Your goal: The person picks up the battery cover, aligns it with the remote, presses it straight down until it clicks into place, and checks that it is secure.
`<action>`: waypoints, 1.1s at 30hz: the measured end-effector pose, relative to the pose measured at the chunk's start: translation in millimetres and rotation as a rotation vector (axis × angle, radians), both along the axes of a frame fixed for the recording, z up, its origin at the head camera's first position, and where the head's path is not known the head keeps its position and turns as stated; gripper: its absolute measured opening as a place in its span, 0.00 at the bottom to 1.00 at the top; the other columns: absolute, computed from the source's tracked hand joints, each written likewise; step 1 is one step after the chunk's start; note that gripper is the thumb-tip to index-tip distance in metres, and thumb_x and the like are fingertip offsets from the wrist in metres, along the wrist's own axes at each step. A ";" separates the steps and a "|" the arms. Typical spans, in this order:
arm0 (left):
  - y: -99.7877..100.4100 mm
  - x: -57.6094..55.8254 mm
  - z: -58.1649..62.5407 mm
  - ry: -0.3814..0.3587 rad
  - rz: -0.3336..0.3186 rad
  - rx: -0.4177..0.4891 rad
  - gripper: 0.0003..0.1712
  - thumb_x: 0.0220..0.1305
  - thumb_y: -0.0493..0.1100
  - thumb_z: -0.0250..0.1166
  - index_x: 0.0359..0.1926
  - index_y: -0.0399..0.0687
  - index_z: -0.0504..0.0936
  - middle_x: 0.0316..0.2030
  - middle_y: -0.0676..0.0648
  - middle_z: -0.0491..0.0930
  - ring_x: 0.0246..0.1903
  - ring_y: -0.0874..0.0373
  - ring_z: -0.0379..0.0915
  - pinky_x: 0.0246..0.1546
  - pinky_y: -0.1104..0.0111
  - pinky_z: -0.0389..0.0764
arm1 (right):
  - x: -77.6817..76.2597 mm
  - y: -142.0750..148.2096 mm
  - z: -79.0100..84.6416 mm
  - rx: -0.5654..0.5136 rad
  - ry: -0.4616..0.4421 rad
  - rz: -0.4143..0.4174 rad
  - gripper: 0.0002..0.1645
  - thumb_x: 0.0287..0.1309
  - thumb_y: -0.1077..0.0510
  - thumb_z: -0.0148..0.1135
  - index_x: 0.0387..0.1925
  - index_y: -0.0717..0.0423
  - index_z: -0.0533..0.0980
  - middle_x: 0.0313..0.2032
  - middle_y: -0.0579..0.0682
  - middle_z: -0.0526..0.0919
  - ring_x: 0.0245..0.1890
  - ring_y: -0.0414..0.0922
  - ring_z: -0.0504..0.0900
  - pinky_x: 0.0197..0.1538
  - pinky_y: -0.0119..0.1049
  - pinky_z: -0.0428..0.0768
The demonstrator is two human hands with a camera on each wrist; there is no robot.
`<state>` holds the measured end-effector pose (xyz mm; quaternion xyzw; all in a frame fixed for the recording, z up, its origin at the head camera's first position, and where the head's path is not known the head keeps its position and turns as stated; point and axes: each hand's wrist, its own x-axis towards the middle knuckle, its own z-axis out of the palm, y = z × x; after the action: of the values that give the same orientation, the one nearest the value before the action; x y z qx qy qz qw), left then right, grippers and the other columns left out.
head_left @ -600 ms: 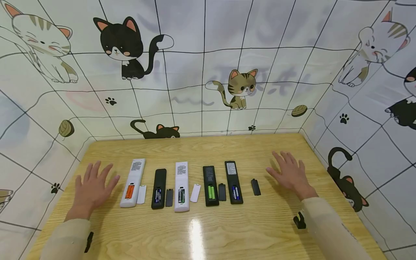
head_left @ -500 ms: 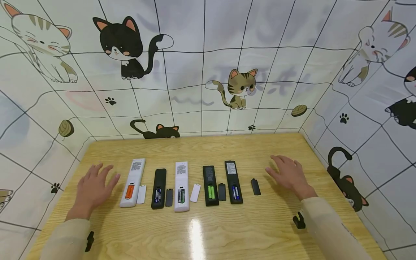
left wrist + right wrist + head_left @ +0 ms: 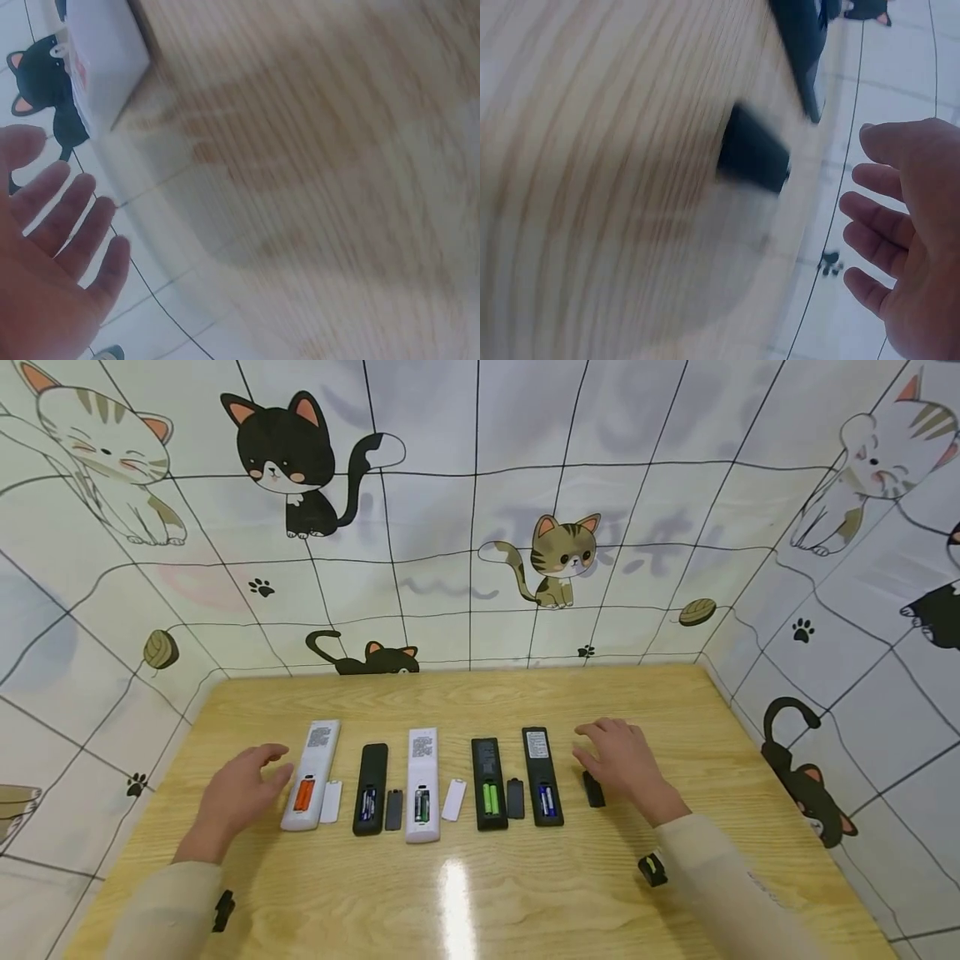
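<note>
1. Far left: the left grip [image 3: 238, 793] has its fingers and thumb apart with nothing between them, raised over the surface [image 3: 375, 893] beside the first white remote [image 3: 311, 772].
2. That remote lies back up with orange batteries [image 3: 303, 795] in its bay — loading looks done, but the white cover [image 3: 331, 802] lies off, just to its right.
3. Next, the plain black remote [image 3: 371, 785]: batteries in, bay bare, its dark grey cover [image 3: 393, 810] beside it.
4. The middle white remote [image 3: 422, 781] likewise has batteries in; a tilted white cover [image 3: 453, 799] lies to its right.
5. The black remote with green batteries [image 3: 489, 783] is at the same stage, a black cover [image 3: 515, 799] close by.
6. The black remote with blue batteries [image 3: 542, 775] is filled too; the last cover [image 3: 593, 792] lies further off.
7. Far right: the right grip [image 3: 622, 760] hovers near that last cover, fingers relaxed and thumb apart, clamped on nothing. I judge all five loaded, none covered.
</note>
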<state>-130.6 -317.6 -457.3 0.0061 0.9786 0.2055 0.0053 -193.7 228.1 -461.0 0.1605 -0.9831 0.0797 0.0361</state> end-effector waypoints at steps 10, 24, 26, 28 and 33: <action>12.3 -7.0 -3.9 -0.093 0.083 0.043 0.27 0.71 0.49 0.53 0.63 0.37 0.70 0.58 0.32 0.75 0.51 0.37 0.76 0.45 0.47 0.77 | 10.9 -82.9 2.1 0.001 0.063 0.190 0.22 0.65 0.45 0.61 0.57 0.48 0.78 0.51 0.51 0.80 0.55 0.53 0.76 0.60 0.55 0.71; 17.5 -19.3 -6.5 -0.206 0.213 0.168 0.32 0.71 0.55 0.52 0.64 0.35 0.68 0.59 0.30 0.73 0.52 0.38 0.73 0.48 0.50 0.74 | 27.1 -199.4 -3.2 0.134 0.062 0.391 0.22 0.69 0.43 0.52 0.60 0.42 0.74 0.53 0.44 0.79 0.55 0.45 0.74 0.62 0.45 0.70; 17.6 -20.6 -6.8 -0.224 0.216 0.171 0.33 0.71 0.56 0.53 0.65 0.35 0.67 0.58 0.30 0.73 0.52 0.39 0.73 0.48 0.50 0.75 | 30.3 -212.9 -5.8 0.151 0.073 0.411 0.22 0.70 0.41 0.51 0.60 0.41 0.74 0.53 0.43 0.79 0.56 0.43 0.74 0.62 0.44 0.70; 18.4 -22.5 -7.8 -0.239 0.215 0.170 0.35 0.70 0.57 0.54 0.65 0.34 0.66 0.59 0.29 0.72 0.51 0.38 0.73 0.47 0.50 0.75 | 34.0 -225.6 -8.1 0.154 0.088 0.426 0.22 0.69 0.40 0.52 0.59 0.40 0.75 0.52 0.42 0.79 0.55 0.43 0.74 0.61 0.42 0.70; 22.7 -27.8 -9.5 -0.250 0.220 0.144 0.38 0.69 0.58 0.56 0.67 0.34 0.65 0.61 0.30 0.71 0.53 0.38 0.73 0.49 0.50 0.75 | 44.0 -257.8 -11.9 0.146 0.133 0.447 0.22 0.69 0.39 0.51 0.59 0.40 0.75 0.51 0.41 0.79 0.53 0.41 0.75 0.58 0.40 0.70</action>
<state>-158.4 -294.9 -466.8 -0.1261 0.9479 0.2736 0.1038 -149.7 -29.7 -472.9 0.3810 -0.9219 0.0039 0.0704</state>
